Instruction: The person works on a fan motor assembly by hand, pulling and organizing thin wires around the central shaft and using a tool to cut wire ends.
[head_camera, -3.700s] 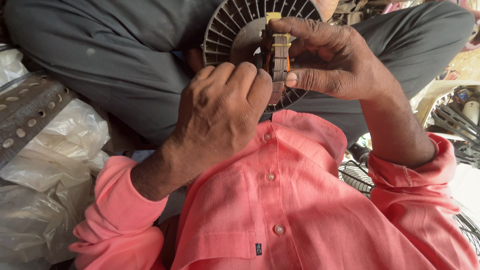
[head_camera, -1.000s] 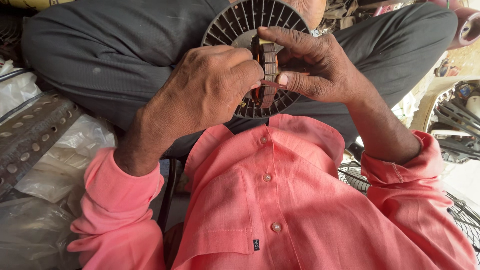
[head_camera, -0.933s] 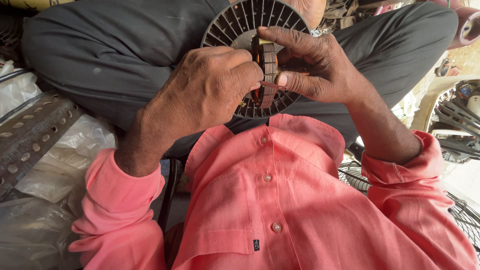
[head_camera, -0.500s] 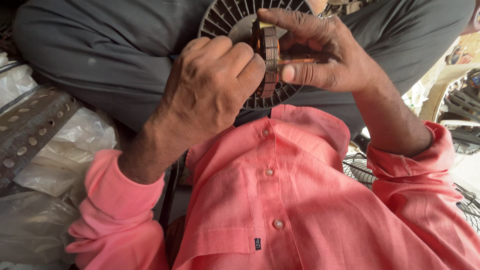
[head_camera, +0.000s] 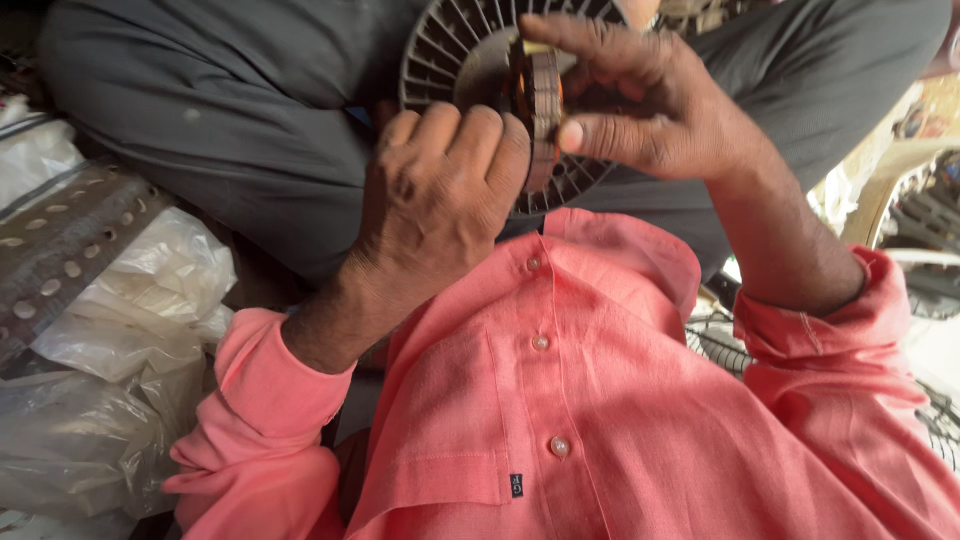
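I see my left hand (head_camera: 440, 190) curled into a loose fist in front of my chest, its fingertips pressed against the near edge of a small motor core (head_camera: 540, 105), a stack of brown metal plates with copper winding showing at its side. My right hand (head_camera: 640, 110) comes in from the other side and pinches the same core, with the index finger laid over the top of it and the thumb against its lower face, so both hands are closed on the one piece. The core sits upright on its edge between them, held just in front of a round grey fan housing (head_camera: 450, 60) with radial slots, which rests on my lap against dark grey trousers (head_camera: 230, 110). I cannot tell whether the core is seated in the housing or only held against it, because my fingers cover the joint.

My pink shirt (head_camera: 600, 400) fills the lower part of the view, sleeves pushed up at both wrists. To my left lie crumpled clear plastic bags (head_camera: 130, 320), and a perforated metal strip (head_camera: 60, 260) lies partly over them. To my right a wire fan guard (head_camera: 720, 335) shows below my forearm.
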